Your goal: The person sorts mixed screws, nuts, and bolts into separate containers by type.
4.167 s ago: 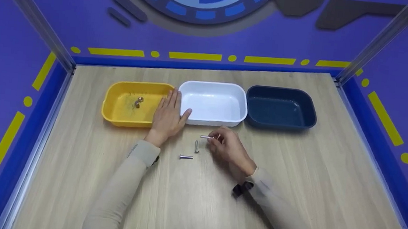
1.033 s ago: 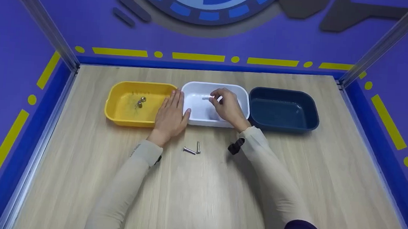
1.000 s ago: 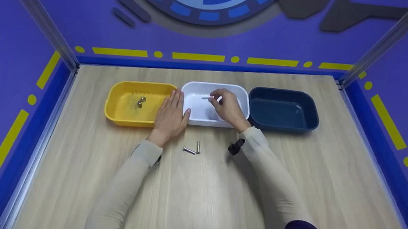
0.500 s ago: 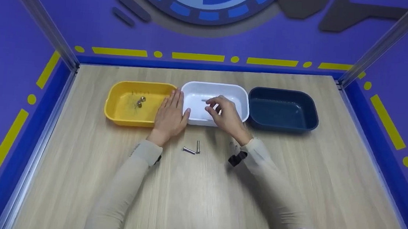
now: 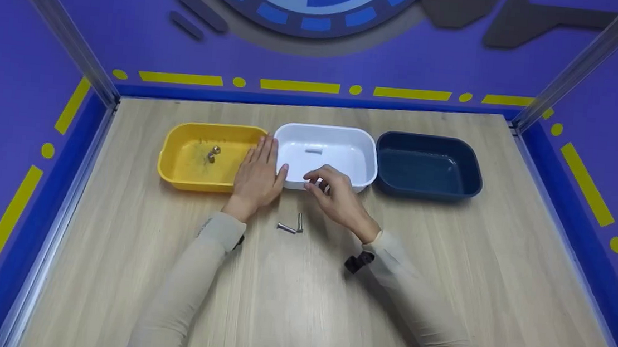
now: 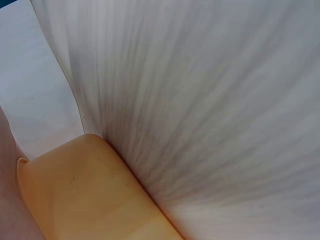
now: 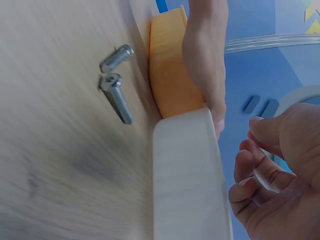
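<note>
My left hand (image 5: 257, 177) lies flat with straight fingers over the right end of the yellow bin (image 5: 190, 186), its thumb at the near-left corner of the white bin (image 5: 291, 182). A small silvery bolt (image 5: 314, 151) lies on the white bin's floor. Over that bin's near rim hovers my right hand (image 5: 338, 195), fingers loosely bent and holding nothing; in the right wrist view a gap shows between thumb and fingertips. Two more metal bolts lie close together on the wooden table, one slanted (image 5: 286, 228) and one pointing away from me (image 5: 300, 222).
Two metal nuts (image 5: 213, 154) sit inside the yellow bin. A dark blue bin (image 5: 427, 194) stands right of the white one, completing a row. Purple panels with yellow marks (image 5: 297, 86) bound the table (image 5: 297, 306) at the back and both sides.
Earlier my right hand lifted a bolt from the table and carried it into the white bin. It has let go and drawn back toward me. My left hand stays put.
</note>
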